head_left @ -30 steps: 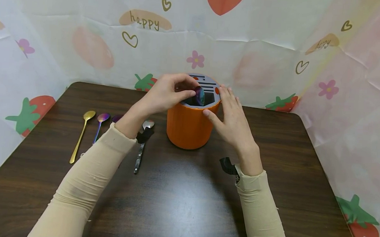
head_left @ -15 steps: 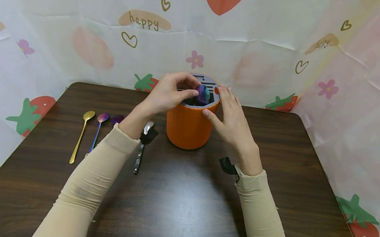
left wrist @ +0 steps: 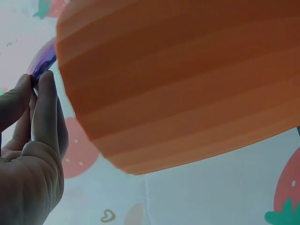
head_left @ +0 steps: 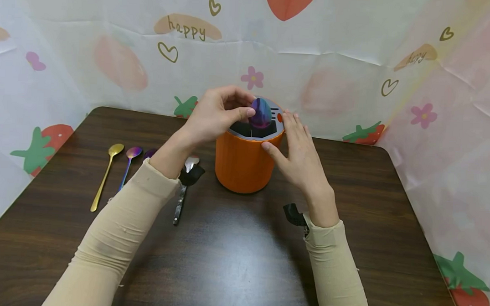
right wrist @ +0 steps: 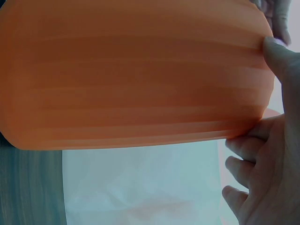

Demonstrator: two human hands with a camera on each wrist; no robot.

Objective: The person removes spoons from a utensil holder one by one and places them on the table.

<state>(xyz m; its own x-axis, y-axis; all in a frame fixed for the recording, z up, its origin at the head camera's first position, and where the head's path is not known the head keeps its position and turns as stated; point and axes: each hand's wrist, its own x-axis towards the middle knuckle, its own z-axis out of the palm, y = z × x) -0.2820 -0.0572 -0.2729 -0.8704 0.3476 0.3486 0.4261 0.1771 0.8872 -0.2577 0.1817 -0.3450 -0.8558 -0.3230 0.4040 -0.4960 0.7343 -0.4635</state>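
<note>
Between the thumb and fingertips of my left hand [head_left: 214,115] is the bowl of a shiny purple-blue spoon [head_left: 261,113], held above the front compartment of an orange utensil holder [head_left: 244,166]. The spoon's handle is hidden from the head view. The holder has a grey slotted top and stands upright on the table. My right hand [head_left: 300,157] rests against the holder's right rim, its fingers nearly straight and its thumb toward the front. In the right wrist view, the thumb and index finger touch the orange wall [right wrist: 140,75], while the other fingers stay apart from it.
Left of the holder lie a gold spoon [head_left: 106,176], a rainbow-coloured spoon [head_left: 134,152], a dark purple spoon [head_left: 149,153] partly behind my left wrist, and a silver spoon with a dark mottled handle [head_left: 180,202]. A patterned cloth [head_left: 328,33] hangs behind the dark wooden table [head_left: 232,262].
My left hand has raised the spoon a little and its bowl has turned, so more of it shows above the holder. The right hand and holder have stayed in place.
</note>
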